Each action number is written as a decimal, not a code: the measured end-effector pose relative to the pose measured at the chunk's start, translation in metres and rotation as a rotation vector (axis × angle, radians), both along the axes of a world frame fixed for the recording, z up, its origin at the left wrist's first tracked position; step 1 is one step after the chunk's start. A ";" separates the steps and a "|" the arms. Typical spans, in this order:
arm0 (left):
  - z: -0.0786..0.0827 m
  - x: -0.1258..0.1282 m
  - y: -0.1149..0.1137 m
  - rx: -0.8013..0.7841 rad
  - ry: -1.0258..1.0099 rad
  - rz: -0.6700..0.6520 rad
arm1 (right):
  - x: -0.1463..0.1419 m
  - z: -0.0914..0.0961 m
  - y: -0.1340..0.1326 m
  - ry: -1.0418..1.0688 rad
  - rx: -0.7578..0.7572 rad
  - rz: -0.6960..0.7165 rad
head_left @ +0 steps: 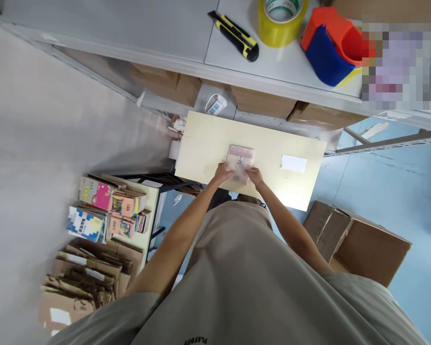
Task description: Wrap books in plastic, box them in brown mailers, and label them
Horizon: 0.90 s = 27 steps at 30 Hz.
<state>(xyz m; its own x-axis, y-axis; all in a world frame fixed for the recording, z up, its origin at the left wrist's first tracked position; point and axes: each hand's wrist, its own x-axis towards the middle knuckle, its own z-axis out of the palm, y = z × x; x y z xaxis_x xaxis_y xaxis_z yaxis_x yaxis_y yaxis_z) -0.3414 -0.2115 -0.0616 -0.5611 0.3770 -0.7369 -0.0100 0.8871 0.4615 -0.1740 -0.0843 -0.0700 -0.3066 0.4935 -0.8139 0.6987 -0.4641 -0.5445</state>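
A small flat packet (240, 160) in clear wrap lies on a pale cream table (201, 143). My left hand (222, 172) grips its left near edge, fingers closed on it. My right hand (255, 176) grips its right near corner in the same way. A white card (293, 163) lies on the table to the right of the packet, apart from both hands.
A grey shelf (187, 33) overhead carries a yellow-black utility knife (237, 36), a roll of yellow tape (280, 20) and an orange-blue tape dispenser (328, 45). Colourful boxes (104, 211) and flattened cardboard (82, 278) stand left; an open carton (359, 244) sits right.
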 end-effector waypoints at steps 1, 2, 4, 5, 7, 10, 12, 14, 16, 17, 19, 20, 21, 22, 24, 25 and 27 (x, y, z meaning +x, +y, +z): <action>0.000 0.001 0.002 0.013 -0.012 0.010 | 0.002 -0.001 0.002 0.017 -0.013 -0.033; 0.001 0.001 0.002 0.029 -0.028 0.021 | 0.003 -0.002 0.002 0.037 -0.024 -0.066; 0.002 0.000 0.002 0.073 -0.076 0.040 | 0.001 0.000 0.000 0.080 -0.037 -0.131; 0.003 0.000 0.001 0.100 -0.109 0.049 | -0.003 0.002 -0.003 0.106 -0.040 -0.163; 0.005 0.001 -0.003 0.156 -0.178 0.069 | -0.012 0.009 -0.011 0.168 -0.041 -0.221; 0.008 0.000 -0.010 0.221 -0.257 0.106 | -0.025 0.023 -0.019 0.259 -0.040 -0.267; 0.012 -0.004 -0.016 0.252 -0.300 0.126 | -0.028 0.034 -0.019 0.289 -0.040 -0.269; 0.019 -0.014 -0.021 0.289 -0.325 0.146 | -0.028 0.048 -0.016 0.313 -0.035 -0.263; 0.029 -0.028 -0.026 0.336 -0.327 0.162 | -0.026 0.067 -0.011 0.396 -0.040 -0.254; 0.035 -0.036 -0.028 0.375 -0.341 0.165 | -0.025 0.077 -0.008 0.459 -0.047 -0.245; 0.051 -0.054 -0.029 0.500 -0.418 0.154 | -0.024 0.101 -0.003 0.586 -0.057 -0.221; 0.060 -0.062 -0.029 0.584 -0.475 0.142 | -0.024 0.114 -0.001 0.632 -0.052 -0.210; 0.069 -0.070 -0.028 0.673 -0.531 0.127 | -0.024 0.127 0.000 0.661 -0.039 -0.203; 0.079 -0.077 -0.027 0.756 -0.579 0.109 | -0.025 0.140 0.000 0.680 -0.021 -0.202; 0.100 -0.089 -0.024 0.878 -0.631 0.068 | -0.027 0.163 -0.001 0.704 0.019 -0.213; 0.111 -0.093 -0.022 0.916 -0.642 0.045 | -0.028 0.173 -0.003 0.708 0.037 -0.222; 0.129 -0.100 -0.018 0.953 -0.639 0.003 | -0.031 0.188 -0.007 0.695 0.067 -0.243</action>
